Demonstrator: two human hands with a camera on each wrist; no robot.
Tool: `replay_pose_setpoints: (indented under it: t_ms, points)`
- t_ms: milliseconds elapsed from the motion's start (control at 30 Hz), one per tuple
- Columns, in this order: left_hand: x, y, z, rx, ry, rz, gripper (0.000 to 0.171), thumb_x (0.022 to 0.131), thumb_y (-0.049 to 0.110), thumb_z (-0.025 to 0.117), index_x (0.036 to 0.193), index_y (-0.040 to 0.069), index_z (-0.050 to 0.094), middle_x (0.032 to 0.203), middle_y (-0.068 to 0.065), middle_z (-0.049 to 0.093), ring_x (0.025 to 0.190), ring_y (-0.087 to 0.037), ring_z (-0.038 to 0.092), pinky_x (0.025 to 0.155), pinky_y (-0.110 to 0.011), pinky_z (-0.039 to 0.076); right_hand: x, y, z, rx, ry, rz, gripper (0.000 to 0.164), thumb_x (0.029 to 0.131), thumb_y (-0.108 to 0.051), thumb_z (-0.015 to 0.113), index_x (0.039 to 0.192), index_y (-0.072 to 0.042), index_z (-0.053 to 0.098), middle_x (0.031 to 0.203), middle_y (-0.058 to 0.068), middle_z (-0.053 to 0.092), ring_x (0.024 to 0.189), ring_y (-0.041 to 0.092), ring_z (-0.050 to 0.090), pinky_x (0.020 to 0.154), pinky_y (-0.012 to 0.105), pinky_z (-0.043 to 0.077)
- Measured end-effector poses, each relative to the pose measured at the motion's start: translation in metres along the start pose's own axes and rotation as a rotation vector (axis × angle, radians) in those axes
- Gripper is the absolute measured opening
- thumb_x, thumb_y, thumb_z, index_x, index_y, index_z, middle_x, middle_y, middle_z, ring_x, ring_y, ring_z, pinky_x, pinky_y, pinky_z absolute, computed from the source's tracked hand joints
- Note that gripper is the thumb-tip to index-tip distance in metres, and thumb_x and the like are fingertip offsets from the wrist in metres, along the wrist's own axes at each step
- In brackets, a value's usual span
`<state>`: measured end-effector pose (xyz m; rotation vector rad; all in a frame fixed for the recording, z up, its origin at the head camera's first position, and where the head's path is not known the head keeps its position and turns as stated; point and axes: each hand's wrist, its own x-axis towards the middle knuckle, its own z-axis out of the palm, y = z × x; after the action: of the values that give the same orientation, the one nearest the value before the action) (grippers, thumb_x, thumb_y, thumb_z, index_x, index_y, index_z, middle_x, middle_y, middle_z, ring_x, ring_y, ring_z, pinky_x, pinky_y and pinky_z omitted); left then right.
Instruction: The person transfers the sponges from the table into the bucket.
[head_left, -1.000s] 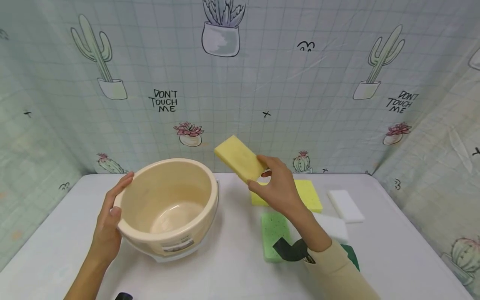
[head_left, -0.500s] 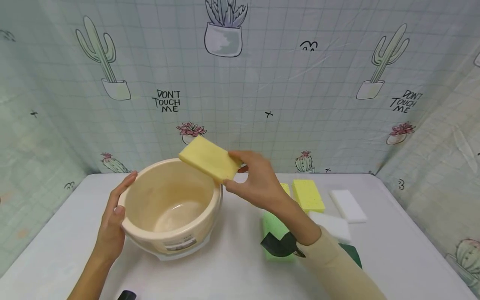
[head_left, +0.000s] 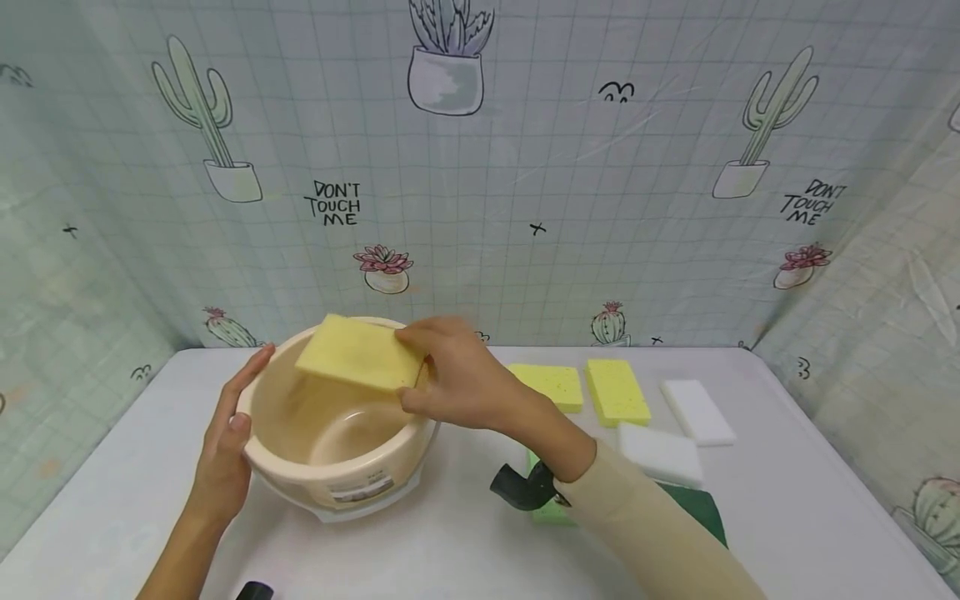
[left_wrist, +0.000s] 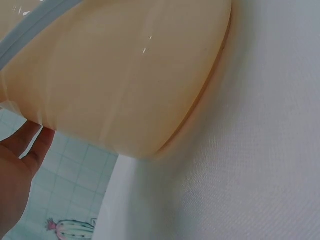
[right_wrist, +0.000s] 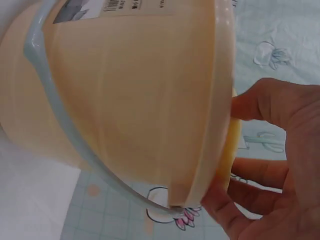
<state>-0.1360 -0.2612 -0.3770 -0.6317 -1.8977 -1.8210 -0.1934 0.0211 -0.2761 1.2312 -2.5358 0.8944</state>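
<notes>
A cream plastic bucket (head_left: 311,472) with a pale handle (right_wrist: 62,112) stands on the white table at the left. My left hand (head_left: 225,454) holds its left side, thumb at the rim and fingers along the outer wall; the left wrist view shows two fingertips against the wall. My right hand (head_left: 457,375) pinches a yellow sponge (head_left: 356,350) by its right end, thumb on the near side and fingers on the far side. The sponge is tilted over the bucket's opening. In the right wrist view the bucket's rim (right_wrist: 220,100) hides most of the sponge.
Right of the bucket lie two yellow sponges (head_left: 618,392), two white sponges (head_left: 660,454), a light green sponge (head_left: 553,512) partly under the right forearm, and a dark green one (head_left: 697,508). A patterned cloth (head_left: 480,183) hangs behind the table. A black object (head_left: 255,590) shows at the front edge.
My right hand has carried the yellow sponge leftward and down, from above the table to over the bucket's opening. My left hand has stayed on the bucket.
</notes>
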Motion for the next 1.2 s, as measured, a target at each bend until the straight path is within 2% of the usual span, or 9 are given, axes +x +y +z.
replay_pose_setpoints:
  t_ms: [167,300,500,700,1200]
  points:
    - [0.000,0.001,-0.001,0.010,0.003,0.010,0.056,0.101,0.030,0.037,0.148,0.002,0.029,0.156,-0.011,0.021,0.142,-0.020,0.017,0.109,-0.018,0.022,0.008,-0.004,0.006,-0.022,-0.134,0.029,0.059,0.076,-0.023,0.068,0.131,-0.004,0.056,0.131,0.007,0.055,0.122,0.020,0.043,0.100,0.026,0.037]
    - [0.000,0.001,-0.001,-0.002,0.003,0.005,0.056,0.101,0.030,0.037,0.149,0.002,0.029,0.156,-0.011,0.021,0.142,-0.020,0.016,0.109,-0.018,0.020,0.013,-0.005,0.009,-0.040,-0.185,0.024,0.059,0.079,-0.024,0.068,0.132,-0.004,0.055,0.133,0.006,0.054,0.123,0.019,0.042,0.100,0.023,0.036]
    - [0.001,0.001,0.000,-0.017,-0.001,-0.008,0.056,0.101,0.030,0.037,0.149,0.003,0.028,0.156,-0.010,0.021,0.143,-0.021,0.014,0.110,-0.019,0.018,0.017,-0.005,0.014,-0.077,-0.207,0.001,0.059,0.079,-0.028,0.069,0.132,-0.006,0.056,0.131,0.002,0.056,0.117,0.016,0.045,0.096,0.020,0.038]
    - [0.000,0.001,0.000,-0.015,0.003,-0.022,0.057,0.101,0.033,0.037,0.149,0.004,0.029,0.157,-0.010,0.020,0.143,-0.021,0.015,0.109,-0.018,0.021,0.021,-0.005,0.019,-0.091,-0.228,0.011,0.061,0.080,-0.031,0.069,0.134,-0.007,0.055,0.134,0.000,0.053,0.120,0.014,0.043,0.098,0.020,0.037]
    - [-0.001,0.002,0.001,0.007,0.004,-0.024,0.057,0.101,0.034,0.037,0.149,0.004,0.030,0.156,-0.009,0.020,0.143,-0.020,0.014,0.109,-0.018,0.020,0.026,-0.004,0.021,-0.092,-0.243,0.026,0.059,0.081,-0.025,0.066,0.135,-0.006,0.053,0.137,0.001,0.051,0.124,0.017,0.041,0.101,0.021,0.034]
